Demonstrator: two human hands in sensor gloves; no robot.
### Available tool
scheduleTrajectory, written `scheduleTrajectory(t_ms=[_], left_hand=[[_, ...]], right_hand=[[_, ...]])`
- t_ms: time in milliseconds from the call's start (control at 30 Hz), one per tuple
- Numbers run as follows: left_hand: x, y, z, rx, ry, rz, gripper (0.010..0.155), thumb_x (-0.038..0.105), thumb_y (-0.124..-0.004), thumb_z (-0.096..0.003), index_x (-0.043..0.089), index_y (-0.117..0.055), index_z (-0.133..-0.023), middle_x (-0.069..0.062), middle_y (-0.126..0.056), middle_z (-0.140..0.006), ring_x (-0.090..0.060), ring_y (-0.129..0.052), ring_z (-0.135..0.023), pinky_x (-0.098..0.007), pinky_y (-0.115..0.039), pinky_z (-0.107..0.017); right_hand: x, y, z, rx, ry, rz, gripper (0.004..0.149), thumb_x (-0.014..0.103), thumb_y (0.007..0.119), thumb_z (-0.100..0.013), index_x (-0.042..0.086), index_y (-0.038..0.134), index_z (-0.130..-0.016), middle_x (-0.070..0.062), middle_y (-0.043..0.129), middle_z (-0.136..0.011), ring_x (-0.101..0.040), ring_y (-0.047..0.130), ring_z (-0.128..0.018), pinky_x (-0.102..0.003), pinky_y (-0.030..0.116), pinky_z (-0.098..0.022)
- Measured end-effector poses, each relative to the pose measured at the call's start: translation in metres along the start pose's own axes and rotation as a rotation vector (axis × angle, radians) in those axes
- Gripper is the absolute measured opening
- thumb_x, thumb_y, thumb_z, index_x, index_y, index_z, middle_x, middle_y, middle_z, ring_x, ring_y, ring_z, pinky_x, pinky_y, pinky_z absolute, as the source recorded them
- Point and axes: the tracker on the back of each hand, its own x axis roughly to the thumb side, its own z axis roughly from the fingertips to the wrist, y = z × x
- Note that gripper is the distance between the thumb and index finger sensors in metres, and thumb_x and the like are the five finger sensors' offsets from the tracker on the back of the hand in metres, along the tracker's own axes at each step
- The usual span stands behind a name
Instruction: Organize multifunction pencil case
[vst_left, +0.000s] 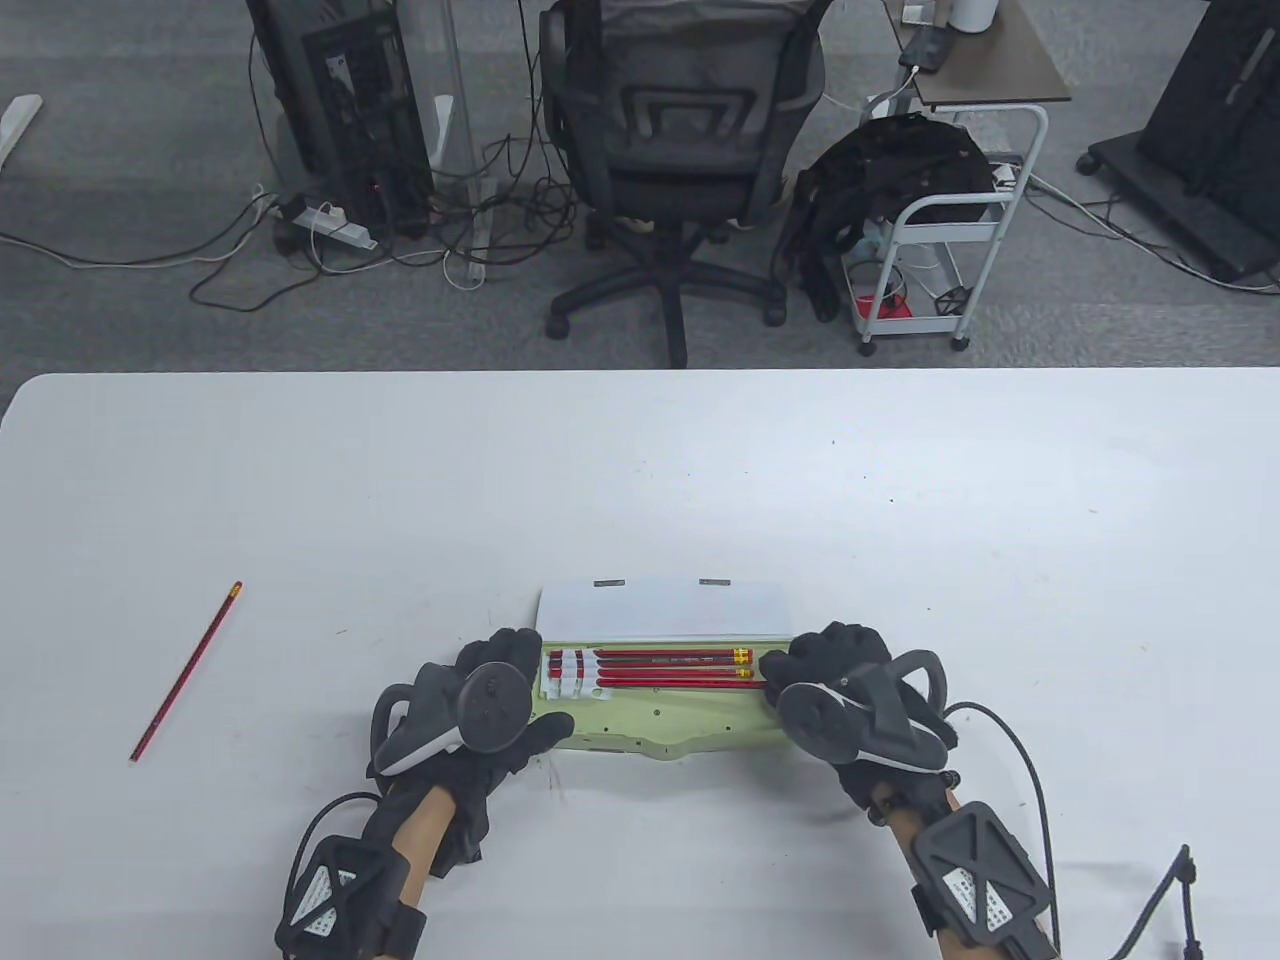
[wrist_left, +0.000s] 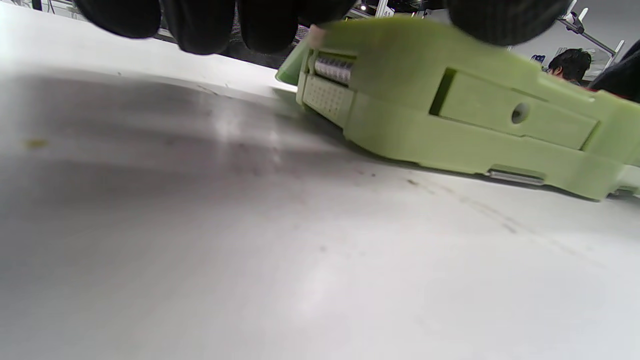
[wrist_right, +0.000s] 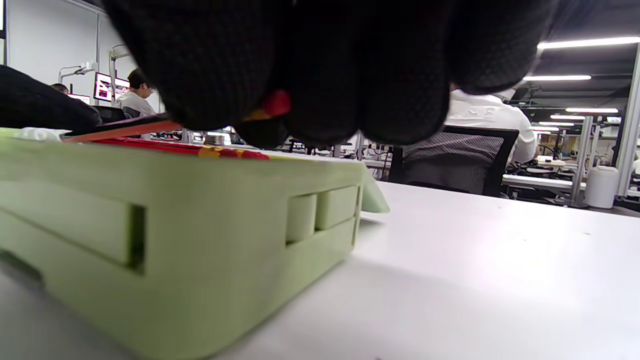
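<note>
Open pencil case (vst_left: 690, 725) holds red pencils (vst_left: 665, 668) (lid raised behind).

1. Left hand (vst_left: 490, 700): gloved, low over the table, fingers curled, thumb set apart from them.
2. Right hand (vst_left: 850, 690): gloved, fingers bunched and curled downward.
3. Both forearms enter from the near edge, wrist units strapped on.

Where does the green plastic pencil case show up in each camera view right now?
Table view: green plastic pencil case lies open at lower centre, between both hands.
Left wrist view: its left end fills the upper right.
Right wrist view: its right end fills the lower left.
Shared landmark: the white table.
</note>
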Motion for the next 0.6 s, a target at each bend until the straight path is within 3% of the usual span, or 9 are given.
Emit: scheduleTrajectory(t_ms=[600], left_hand=[[0.001, 0.000, 0.000, -0.004, 0.002, -0.013, 0.092, 0.061, -0.060, -0.0482, 0.007, -0.034, -0.117, -0.027, -0.047, -0.123, -0.060, -0.057, -0.107, -0.076, -0.055, -0.067]], right_hand=[[0.018, 0.007, -0.004, -0.026, -0.035, 0.081, 0.040, 0.029, 0.091, -0.042, 0.018, 0.089, -0.080, -0.005, 0.097, -0.072, -0.032, 0.097, -0.068, -0.057, 0.078, -0.061]])
